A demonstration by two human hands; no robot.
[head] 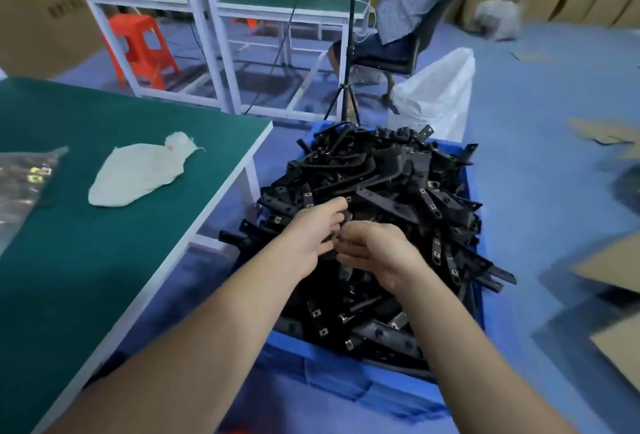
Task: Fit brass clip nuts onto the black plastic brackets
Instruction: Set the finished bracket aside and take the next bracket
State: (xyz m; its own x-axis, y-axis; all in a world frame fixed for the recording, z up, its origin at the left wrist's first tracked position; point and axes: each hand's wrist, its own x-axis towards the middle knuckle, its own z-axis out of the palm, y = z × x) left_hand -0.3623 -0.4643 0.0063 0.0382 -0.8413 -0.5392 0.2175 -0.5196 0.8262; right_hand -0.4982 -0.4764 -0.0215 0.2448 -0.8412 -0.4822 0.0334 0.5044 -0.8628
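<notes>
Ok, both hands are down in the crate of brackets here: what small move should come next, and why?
Probably lift the black bracket clear of the tangled heap in the blue crate. The left hand seems to grip it, the right hand curls close beside it; their fingers hide anything smaller.

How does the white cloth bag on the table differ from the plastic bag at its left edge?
The white cloth bag is opaque, hiding any contents; the plastic bag is see-through and shows small yellowish pieces. The cloth bag lies wholly in view; the plastic bag is cut off by the frame. Both lie on the green table.
</notes>
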